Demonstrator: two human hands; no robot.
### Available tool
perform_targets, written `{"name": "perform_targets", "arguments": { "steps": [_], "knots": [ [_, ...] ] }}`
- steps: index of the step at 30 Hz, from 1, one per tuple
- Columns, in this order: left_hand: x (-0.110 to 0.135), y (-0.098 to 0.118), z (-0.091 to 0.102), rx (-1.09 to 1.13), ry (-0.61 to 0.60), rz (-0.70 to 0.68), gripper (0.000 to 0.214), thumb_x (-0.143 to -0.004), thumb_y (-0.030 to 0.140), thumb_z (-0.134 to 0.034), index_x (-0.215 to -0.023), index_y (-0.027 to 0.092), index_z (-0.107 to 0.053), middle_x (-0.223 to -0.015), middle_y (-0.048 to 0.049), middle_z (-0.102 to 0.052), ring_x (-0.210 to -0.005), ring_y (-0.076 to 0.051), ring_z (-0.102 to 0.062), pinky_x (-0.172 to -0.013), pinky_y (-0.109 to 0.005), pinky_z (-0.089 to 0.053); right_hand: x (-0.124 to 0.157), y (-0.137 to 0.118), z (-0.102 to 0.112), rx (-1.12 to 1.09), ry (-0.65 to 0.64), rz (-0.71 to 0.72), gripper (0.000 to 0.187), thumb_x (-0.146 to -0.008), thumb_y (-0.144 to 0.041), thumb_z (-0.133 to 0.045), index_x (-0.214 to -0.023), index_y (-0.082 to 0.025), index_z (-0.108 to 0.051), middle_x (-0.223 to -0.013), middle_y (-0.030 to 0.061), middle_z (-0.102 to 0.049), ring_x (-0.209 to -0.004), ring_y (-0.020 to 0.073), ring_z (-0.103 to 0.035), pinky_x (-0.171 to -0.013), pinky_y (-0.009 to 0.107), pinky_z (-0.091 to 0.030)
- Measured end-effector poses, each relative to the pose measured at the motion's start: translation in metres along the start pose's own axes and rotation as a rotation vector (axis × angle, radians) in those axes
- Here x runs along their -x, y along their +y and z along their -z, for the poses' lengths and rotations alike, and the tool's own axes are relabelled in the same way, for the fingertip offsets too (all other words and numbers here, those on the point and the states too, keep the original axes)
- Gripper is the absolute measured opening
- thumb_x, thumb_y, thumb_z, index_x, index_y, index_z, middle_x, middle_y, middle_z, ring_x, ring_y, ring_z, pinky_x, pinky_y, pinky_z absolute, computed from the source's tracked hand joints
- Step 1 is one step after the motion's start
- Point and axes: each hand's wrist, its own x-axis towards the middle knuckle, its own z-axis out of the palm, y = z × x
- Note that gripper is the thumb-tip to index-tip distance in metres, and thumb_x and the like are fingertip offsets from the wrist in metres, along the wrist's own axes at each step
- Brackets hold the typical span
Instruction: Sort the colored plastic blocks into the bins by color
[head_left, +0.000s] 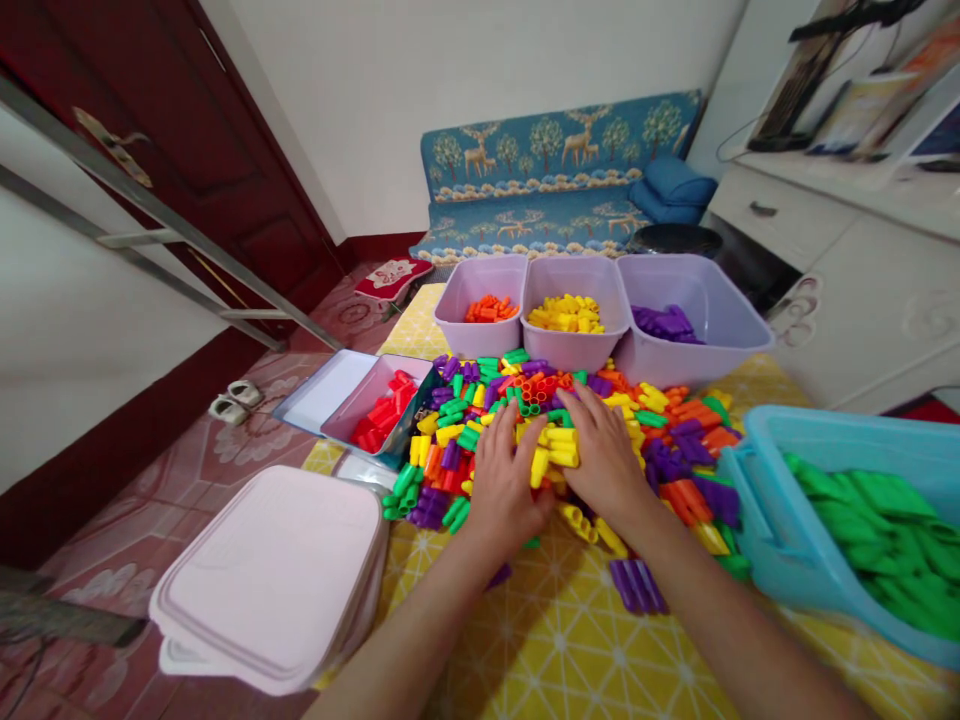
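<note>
My left hand [504, 482] and my right hand [606, 452] are over a heap of coloured plastic pieces. Between them is a small cluster of yellow tube-shaped plastic pieces [561, 446], which the fingers of both hands curve around and press from either side. Some fingertips are hidden behind the pieces. The heap mixes green tube pieces [406, 486], purple tube pieces [430, 508], orange pieces [684, 500] and more yellow ones. Near my right forearm, a joined set of purple tube pieces [637, 586] lies on the cloth.
Behind the heap, lilac bins hold orange pieces [491, 309], yellow pieces [566, 314] and purple pieces [664, 323]. A box of red pieces [386, 411] and pale lids [270, 570] are left. On the right is a blue tub [765, 500] with green pieces. A metal ladder [172, 220] leans at left.
</note>
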Motion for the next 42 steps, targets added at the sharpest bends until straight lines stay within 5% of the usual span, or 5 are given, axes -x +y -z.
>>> {"name": "perform_targets", "arguments": {
  "steps": [5, 14, 27, 34, 42],
  "knots": [
    [-0.040, -0.008, -0.010, -0.002, -0.001, 0.111, 0.085, -0.063, 0.027, -0.073, -0.140, 0.020, -0.037, -0.146, -0.0145, -0.037, -0.136, -0.034, -0.032, -0.110, -0.053, -0.030, 0.028, 0.010, 0.017, -0.030, 0.169, -0.125, 0.067, -0.082, -0.033, -0.058, -0.142, -0.018, -0.033, -0.147, 0.0157, -0.038, -0.136, 0.0315, -0.033, -0.109, 0.057, -0.028],
    [-0.035, -0.011, -0.017, 0.053, 0.082, 0.080, 0.074, -0.069, 0.041, -0.071, -0.135, 0.023, -0.044, -0.137, -0.0119, -0.047, -0.129, -0.034, -0.038, -0.107, -0.054, -0.032, 0.152, 0.025, 0.011, 0.041, 0.167, -0.210, 0.072, -0.088, -0.045, -0.048, -0.149, -0.020, -0.019, -0.157, 0.0141, -0.018, -0.141, 0.0382, -0.020, -0.107, 0.066, -0.025],
    [-0.030, -0.010, -0.011, 0.089, 0.049, 0.023, 0.075, -0.069, 0.022, -0.063, -0.140, 0.025, -0.039, -0.135, -0.0107, -0.047, -0.127, -0.032, -0.041, -0.108, -0.051, -0.031, 0.020, 0.000, -0.022, -0.287, 0.291, -0.165, 0.055, -0.088, -0.043, -0.053, -0.138, -0.024, -0.041, -0.152, 0.0110, -0.027, -0.140, 0.0288, -0.027, -0.111, 0.051, -0.029],
    [-0.030, -0.007, -0.014, 0.148, 0.122, 0.102, 0.058, -0.069, 0.019, -0.063, -0.126, 0.026, -0.053, -0.125, -0.0089, -0.052, -0.116, -0.029, -0.049, -0.100, -0.046, -0.040, 0.016, 0.005, -0.026, -0.415, 0.360, -0.040, 0.044, -0.083, -0.035, -0.058, -0.126, -0.023, -0.051, -0.141, 0.0105, -0.039, -0.132, 0.0284, -0.038, -0.109, 0.053, -0.031],
    [-0.035, -0.011, -0.023, 0.333, 0.407, 0.240, 0.059, -0.089, 0.022, -0.050, -0.143, 0.021, -0.027, -0.141, -0.0142, -0.039, -0.132, -0.025, -0.039, -0.107, -0.046, -0.038, 0.016, 0.008, -0.032, -0.505, 0.333, -0.087, 0.062, -0.089, -0.032, -0.052, -0.145, -0.023, -0.026, -0.152, 0.0125, -0.029, -0.140, 0.0277, -0.027, -0.112, 0.055, -0.028]
  ]
}}
